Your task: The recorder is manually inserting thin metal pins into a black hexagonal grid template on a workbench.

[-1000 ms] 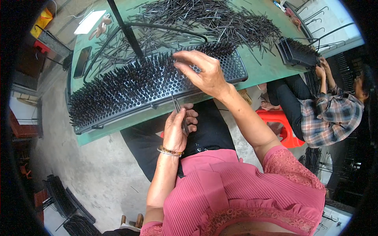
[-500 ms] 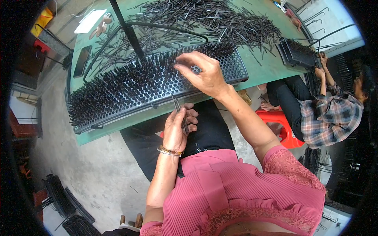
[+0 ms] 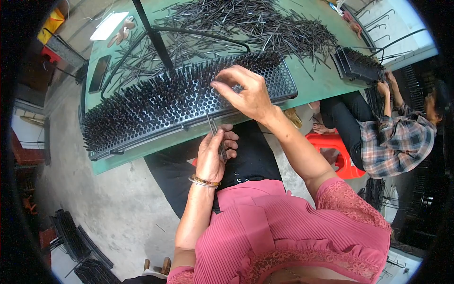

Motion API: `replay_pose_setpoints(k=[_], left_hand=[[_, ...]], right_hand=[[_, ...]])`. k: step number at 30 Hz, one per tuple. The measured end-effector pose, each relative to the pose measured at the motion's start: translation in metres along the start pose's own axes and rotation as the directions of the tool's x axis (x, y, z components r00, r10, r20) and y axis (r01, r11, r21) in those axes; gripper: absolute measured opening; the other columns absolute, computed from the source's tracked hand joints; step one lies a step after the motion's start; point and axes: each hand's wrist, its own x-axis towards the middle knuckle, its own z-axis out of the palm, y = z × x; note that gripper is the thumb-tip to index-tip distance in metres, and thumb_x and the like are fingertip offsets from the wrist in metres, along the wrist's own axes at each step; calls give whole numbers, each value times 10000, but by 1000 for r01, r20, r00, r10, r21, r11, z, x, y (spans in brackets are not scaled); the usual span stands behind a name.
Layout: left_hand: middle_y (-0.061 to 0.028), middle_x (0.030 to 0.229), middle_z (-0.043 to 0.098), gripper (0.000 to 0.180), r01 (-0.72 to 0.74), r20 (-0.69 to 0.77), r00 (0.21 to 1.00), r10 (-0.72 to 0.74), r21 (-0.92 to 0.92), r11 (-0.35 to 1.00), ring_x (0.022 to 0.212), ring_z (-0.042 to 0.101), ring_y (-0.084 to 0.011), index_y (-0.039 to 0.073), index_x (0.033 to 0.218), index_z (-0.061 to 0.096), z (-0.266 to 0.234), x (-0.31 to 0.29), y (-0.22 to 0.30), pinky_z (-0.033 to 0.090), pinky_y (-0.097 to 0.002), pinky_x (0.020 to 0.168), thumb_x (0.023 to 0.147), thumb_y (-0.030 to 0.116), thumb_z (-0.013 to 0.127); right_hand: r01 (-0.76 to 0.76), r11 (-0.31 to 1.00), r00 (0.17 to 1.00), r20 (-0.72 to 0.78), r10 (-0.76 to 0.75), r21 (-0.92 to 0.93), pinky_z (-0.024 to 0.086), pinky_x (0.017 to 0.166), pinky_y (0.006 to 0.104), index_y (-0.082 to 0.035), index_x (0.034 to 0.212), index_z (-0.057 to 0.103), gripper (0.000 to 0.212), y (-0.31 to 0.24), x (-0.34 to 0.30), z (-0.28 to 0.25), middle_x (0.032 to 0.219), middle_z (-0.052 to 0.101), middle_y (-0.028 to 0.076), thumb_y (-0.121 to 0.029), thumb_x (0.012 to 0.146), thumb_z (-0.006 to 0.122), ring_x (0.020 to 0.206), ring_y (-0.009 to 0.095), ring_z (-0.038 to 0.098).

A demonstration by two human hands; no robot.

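A long metal rack (image 3: 289, 80) with a perforated plate lies slanted before me, and many thin dark sticks (image 3: 137, 106) stand upright in its holes. My left hand (image 3: 213, 147), below the rack's near edge, is closed around a few loose thin dark sticks (image 3: 212, 125) whose ends point up toward the plate. Over the rack, right of its middle, my right hand (image 3: 246, 90) has thumb and forefinger curled close together at the standing sticks. Whatever lies between those fingertips blends into the dark sticks behind.
A heap of loose dark sticks (image 3: 255, 23) spreads over the green tabletop (image 3: 326, 80). A black post (image 3: 153, 38) rises behind the rack. At the left lies a phone (image 3: 99, 74). A person (image 3: 392, 137) at the right handles another rack (image 3: 357, 66) beside a red stool (image 3: 347, 158).
My right hand has shifted slightly right and down, its fingertips staying over the standing sticks. My left hand keeps its hold on the loose sticks in the same place.
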Motion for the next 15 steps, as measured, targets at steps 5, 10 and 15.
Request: replay_pose_setpoints(k=[5,10,15], left_hand=[[-91,868,603,294,-3,0,1000,3,1,1000,680,575,-112,-27,1123,502,-1,0,0,489,-217,530,963,212,441],[-91,868,603,297,-1,-2,1000,1,-5,1000,685,575,-112,-28,1122,502,-2,1,0,487,-218,530,962,216,444],[-90,867,604,292,1,-8,1000,-1,-3,1000,683,575,-111,-26,1121,503,-1,1,1,486,-218,532,961,212,444]], right_hand=[[-83,996,996,44,82,20,491,549,245,6,838,631,162,0,3,-1,776,637,80,-85,745,726,636,124,629],[-179,982,982,75,175,52,440,505,222,-16,856,640,195,0,10,0,760,634,50,-121,729,745,581,76,572],[93,992,990,113,-82,-91,422,571,278,-60,858,659,214,9,9,-2,767,633,30,-181,705,748,561,136,540]])
